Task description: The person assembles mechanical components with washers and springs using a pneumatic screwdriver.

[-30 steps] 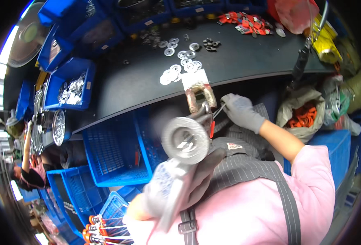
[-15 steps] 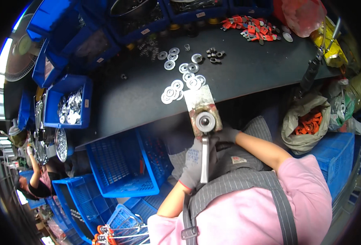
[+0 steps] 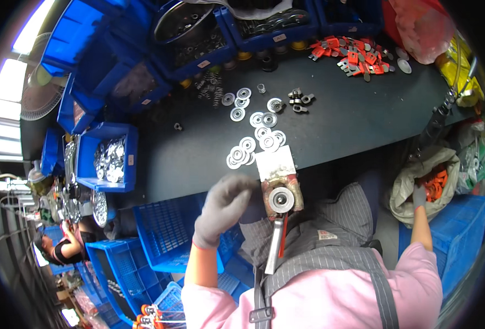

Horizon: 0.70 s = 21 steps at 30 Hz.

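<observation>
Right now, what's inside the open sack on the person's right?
Orange parts fill the sack, and the right hand in a grey glove reaches in. Whatever lies beneath them is covered.

Left hand (image 3: 224, 204) in a grey knit glove, raised at chest height, fingers loosely curled and spread, fingertips pointing up and to the right, closed on nothing. Left forearm bare from wrist to elbow, rising from a pink sleeve at the lower edge. Right hand (image 3: 419, 196) also grey-gloved, stretched far out to the right side, fingers hidden. Right forearm bare, nearly straight, pink sleeve at the shoulder.
</observation>
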Each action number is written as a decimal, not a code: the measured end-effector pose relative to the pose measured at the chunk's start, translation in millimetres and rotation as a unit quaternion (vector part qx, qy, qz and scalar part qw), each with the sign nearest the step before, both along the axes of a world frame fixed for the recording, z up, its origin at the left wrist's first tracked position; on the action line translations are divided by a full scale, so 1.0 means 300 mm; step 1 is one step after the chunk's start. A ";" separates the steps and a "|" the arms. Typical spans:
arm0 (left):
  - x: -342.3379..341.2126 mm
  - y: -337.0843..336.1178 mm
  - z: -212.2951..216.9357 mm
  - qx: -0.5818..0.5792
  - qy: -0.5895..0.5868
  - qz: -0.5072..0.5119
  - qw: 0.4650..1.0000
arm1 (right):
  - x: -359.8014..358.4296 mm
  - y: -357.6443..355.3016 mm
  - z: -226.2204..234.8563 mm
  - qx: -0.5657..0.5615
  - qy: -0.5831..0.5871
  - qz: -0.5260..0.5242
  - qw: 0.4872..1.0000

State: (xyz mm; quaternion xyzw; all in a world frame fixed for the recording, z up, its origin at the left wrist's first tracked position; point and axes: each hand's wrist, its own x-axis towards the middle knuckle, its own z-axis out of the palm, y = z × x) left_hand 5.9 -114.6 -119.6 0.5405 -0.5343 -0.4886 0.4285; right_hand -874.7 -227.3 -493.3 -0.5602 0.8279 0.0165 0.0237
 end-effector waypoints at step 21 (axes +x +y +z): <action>0.039 -0.287 0.017 0.000 -0.183 0.070 0.981 | 0.753 0.121 0.309 -0.048 -0.217 -0.034 0.974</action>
